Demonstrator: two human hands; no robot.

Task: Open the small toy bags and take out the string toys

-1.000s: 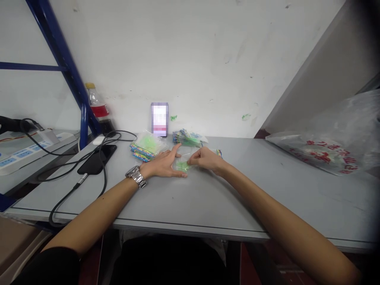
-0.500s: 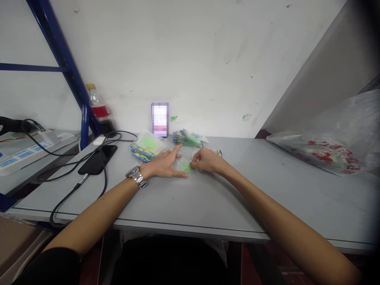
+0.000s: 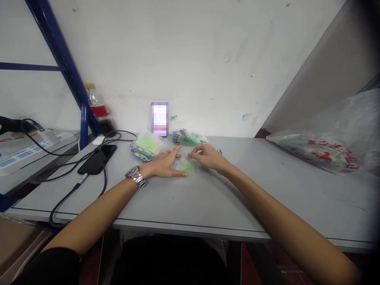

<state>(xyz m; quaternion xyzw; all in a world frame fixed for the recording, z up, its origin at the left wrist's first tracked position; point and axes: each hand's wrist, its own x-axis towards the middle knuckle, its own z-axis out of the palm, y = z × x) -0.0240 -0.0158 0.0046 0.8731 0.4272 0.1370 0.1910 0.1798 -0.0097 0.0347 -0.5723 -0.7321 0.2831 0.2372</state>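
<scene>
Fingers (image 3: 175,152) of the left hand (image 3: 160,164) were open, the thumb wide apart from the index finger; those of the right hand (image 3: 208,157) were bent, thumb and index finger close together, and it could not be told whether they gripped any clear film. Both hands were in front of the upright phone (image 3: 159,119), the right hand more to its right side. Behind this phone was a white wall (image 3: 178,59), and before it the grey table (image 3: 190,202) stretched to both sides. Well to the right of the phone lay a large plastic bag (image 3: 329,150) with red print. Left of it stood a bottle (image 3: 100,111) with a yellow cap, and a black phone (image 3: 92,164) lay also to the left, but more forward. Some packets (image 3: 145,147) with coloured edges were just before the upright phone, slightly left, and a stack (image 3: 190,137) of similar ones was just to its right. The clear packet (image 3: 185,168) with green content lay in front of the phone, slightly right, between both hands; its edges were hard to see.
</scene>
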